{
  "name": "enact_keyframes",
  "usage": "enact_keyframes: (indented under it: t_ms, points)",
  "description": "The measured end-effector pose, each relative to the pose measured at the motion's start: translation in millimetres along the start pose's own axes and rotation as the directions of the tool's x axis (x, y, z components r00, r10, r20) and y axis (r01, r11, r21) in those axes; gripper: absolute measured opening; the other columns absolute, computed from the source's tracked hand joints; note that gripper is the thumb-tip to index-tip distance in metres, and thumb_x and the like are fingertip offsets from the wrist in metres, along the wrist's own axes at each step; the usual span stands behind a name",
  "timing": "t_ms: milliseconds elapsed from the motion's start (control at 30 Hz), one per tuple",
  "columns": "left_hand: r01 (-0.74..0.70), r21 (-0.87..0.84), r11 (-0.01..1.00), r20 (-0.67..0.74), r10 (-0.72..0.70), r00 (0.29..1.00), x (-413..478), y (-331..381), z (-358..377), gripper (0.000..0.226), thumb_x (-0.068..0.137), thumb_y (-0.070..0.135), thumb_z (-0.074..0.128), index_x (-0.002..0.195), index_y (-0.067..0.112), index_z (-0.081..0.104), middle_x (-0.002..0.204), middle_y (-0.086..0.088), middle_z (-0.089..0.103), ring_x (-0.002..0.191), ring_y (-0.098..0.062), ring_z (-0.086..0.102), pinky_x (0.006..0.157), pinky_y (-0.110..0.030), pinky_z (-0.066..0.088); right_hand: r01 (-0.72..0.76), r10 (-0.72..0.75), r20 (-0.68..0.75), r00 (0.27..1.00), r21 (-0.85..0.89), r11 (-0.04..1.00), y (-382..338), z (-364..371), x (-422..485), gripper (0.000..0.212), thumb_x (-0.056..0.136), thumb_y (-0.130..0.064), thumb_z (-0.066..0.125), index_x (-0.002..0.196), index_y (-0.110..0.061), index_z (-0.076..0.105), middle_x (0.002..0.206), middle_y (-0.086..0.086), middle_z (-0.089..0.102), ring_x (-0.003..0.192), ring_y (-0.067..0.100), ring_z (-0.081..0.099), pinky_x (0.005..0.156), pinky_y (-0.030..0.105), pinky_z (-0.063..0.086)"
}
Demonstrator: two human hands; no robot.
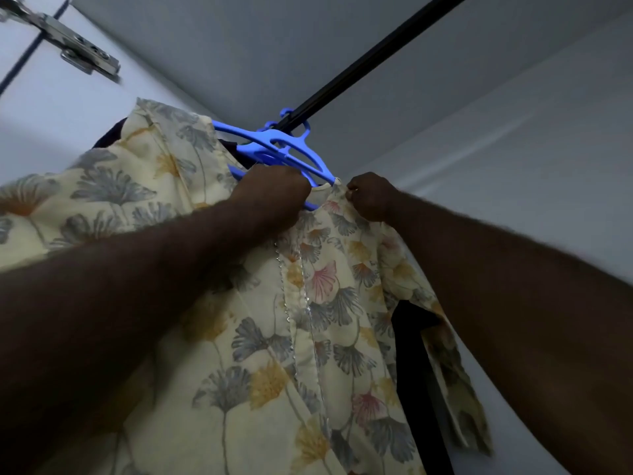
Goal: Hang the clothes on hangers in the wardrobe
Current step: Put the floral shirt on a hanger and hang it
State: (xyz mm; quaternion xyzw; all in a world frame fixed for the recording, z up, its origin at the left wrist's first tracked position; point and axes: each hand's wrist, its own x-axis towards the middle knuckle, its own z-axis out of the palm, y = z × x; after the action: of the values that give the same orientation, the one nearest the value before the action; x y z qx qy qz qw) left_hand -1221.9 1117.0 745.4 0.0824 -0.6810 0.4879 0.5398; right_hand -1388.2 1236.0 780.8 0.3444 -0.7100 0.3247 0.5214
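Floral dress (pixel 308 320) on blue hanger (pixel 274 142), left hand (pixel 274 190) grip around its neckline, right hand (pixel 368 197) grip on shoulder, fingertips hidden

"Where's the camera looking from?"

"It's on the person's head, and it's the only view. It's tipped upward into the wardrobe. The black rail (pixel 370 60) runs away from it to the upper right, the top panel (pixel 239 46) fills the upper frame, and a door hinge (pixel 78 51) sits in the top-left corner."

"Close in?"

"Very. Both forearms reach up from the bottom edges. The left hand (pixel 274 190) and right hand (pixel 368 197) meet mid-frame at the blue hanger (pixel 291 145) and floral garment (pixel 308 337), just under the rail. The wide lens catches a wardrobe wall on either side."
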Motion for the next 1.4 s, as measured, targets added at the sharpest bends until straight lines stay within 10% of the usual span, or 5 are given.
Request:
enact_keyframes:
  t_ms: [667, 800, 967, 1167, 1400]
  points:
    - [0.032, -0.098, 0.995, -0.032, -0.035, 0.999, -11.0, -3.3, 2.5, 0.021, 0.095, 0.021, 0.050, 0.108, 0.007, 0.059, 0.112, -0.012, 0.057, 0.104, -0.029, 0.054, 0.085, -0.042, 0.040, 0.047, -0.038, -0.043, 0.998, 0.235, 0.971, -23.3, -3.7, -2.0, 0.032, 0.093, 0.001, 0.042, 0.115, 0.002, 0.065, 0.121, 0.015, 0.061, 0.104, 0.022, 0.054, 0.082, 0.028, 0.041]
    - [0.038, -0.128, 0.991, -0.046, -0.045, 0.998, -18.1, 1.4, 7.7, 0.038, 0.098, 0.043, 0.043, 0.107, 0.010, 0.059, 0.114, -0.011, 0.060, 0.108, -0.029, 0.054, 0.096, -0.045, 0.037, -0.047, 0.064, -0.066, 0.996, 0.231, 0.972, 13.5, -3.2, -23.9, 0.034, 0.100, -0.009, 0.042, 0.129, -0.001, 0.058, 0.138, 0.015, 0.055, 0.125, 0.030, 0.052, 0.106, 0.040, 0.041]
    - [-0.034, -0.086, 0.996, -0.067, 0.029, 0.997, -30.7, -2.0, 20.1, 0.053, 0.094, 0.054, 0.042, 0.126, 0.013, 0.053, 0.128, -0.010, 0.056, 0.120, -0.028, 0.050, 0.107, -0.047, 0.031, -0.322, 0.300, 0.183, 0.936, 0.110, 0.940, 71.4, 2.1, -69.0, 0.042, 0.106, -0.024, 0.038, 0.132, 0.005, 0.054, 0.134, 0.022, 0.055, 0.124, 0.038, 0.052, 0.097, 0.038, 0.043]
    - [-0.204, -0.080, 0.976, -0.054, 0.200, 0.978, -39.6, 5.2, 23.7, 0.045, 0.094, 0.048, 0.043, 0.128, 0.020, 0.052, 0.138, -0.007, 0.048, 0.131, -0.024, 0.042, 0.115, -0.052, 0.019, -0.532, 0.375, 0.389, 0.842, 0.477, 0.700, 115.1, 21.8, -99.3, 0.051, 0.103, -0.049, 0.040, 0.144, -0.019, 0.043, 0.140, 0.006, 0.052, 0.126, 0.025, 0.048, 0.103, 0.048, 0.036]
    - [-0.302, -0.096, 0.948, -0.030, 0.301, 0.953, -38.1, 12.5, 27.5, 0.042, 0.095, 0.046, 0.042, 0.126, 0.021, 0.053, 0.135, -0.002, 0.050, 0.131, -0.019, 0.041, 0.118, -0.049, 0.012, -0.445, 0.297, 0.337, 0.894, 0.571, 0.691, 115.8, 36.7, -98.9, 0.013, 0.092, -0.023, 0.070, 0.095, -0.011, 0.066, 0.093, 0.009, 0.065, 0.084, 0.021, 0.057, 0.075, 0.033, 0.045]
